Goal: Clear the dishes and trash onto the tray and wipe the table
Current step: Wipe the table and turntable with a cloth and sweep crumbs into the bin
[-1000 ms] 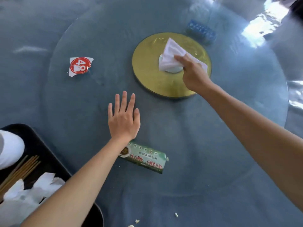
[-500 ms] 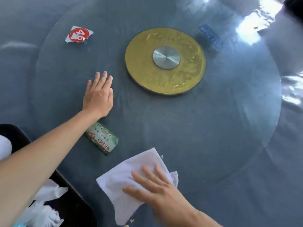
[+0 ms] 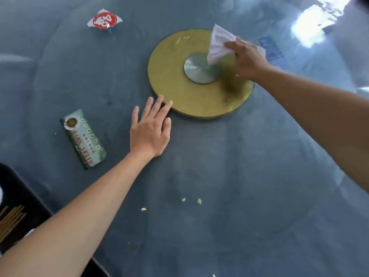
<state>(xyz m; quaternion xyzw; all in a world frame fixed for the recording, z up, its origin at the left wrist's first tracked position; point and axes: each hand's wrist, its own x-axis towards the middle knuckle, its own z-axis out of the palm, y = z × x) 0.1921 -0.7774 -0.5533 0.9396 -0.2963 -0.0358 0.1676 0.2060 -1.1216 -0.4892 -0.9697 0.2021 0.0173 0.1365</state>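
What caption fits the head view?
Right hand wipes the gold disc with a cloth; left hand rests flat.

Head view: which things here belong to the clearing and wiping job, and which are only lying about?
Belong to the job:
- white cloth, held by the right hand
- black tray with chopsticks
- green packet, red-and-white wrapper, crumbs: trash on the table
- left hand, flat on the table

Only lying about:
- gold turntable disc
- blue label

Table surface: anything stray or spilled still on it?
Yes. Pale food crumbs lie scattered on the glass table near the person. A torn red-and-white wrapper sits crumpled at the far left, and a green packet lies askew beside the left hand. None is on the tray yet.
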